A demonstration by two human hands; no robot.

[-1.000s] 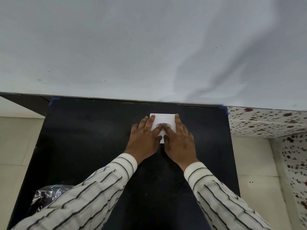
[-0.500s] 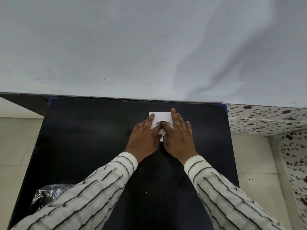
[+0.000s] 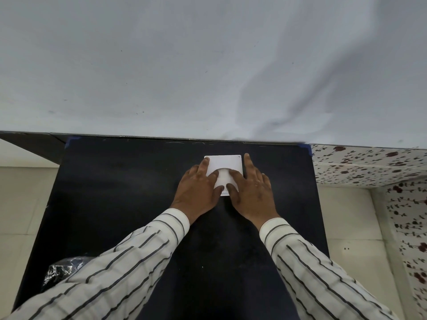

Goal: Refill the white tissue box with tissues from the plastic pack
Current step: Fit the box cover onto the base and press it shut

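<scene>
The white tissue box [image 3: 225,161] stands on the black table [image 3: 120,192], far centre. My left hand [image 3: 198,190] lies on its left side, fingers spread over the top, thumb at the near face. My right hand [image 3: 251,192] mirrors it on the right side, with one finger along the right edge. Between my index fingers and thumbs a white strip [image 3: 223,181] runs from the top opening down the near face; I cannot tell whether it is tissue. The crinkled dark plastic pack [image 3: 59,270] lies at the near left corner, partly hidden by my left sleeve.
A pale grey wall rises right behind the table's far edge. Light floor tiles flank the table on both sides. A flower-patterned tiled ledge [image 3: 369,165] stands to the right.
My fingers have moved off the oval opening and apart towards the box's sides. The dark opening seen before now looks white. The box has stayed in place.
</scene>
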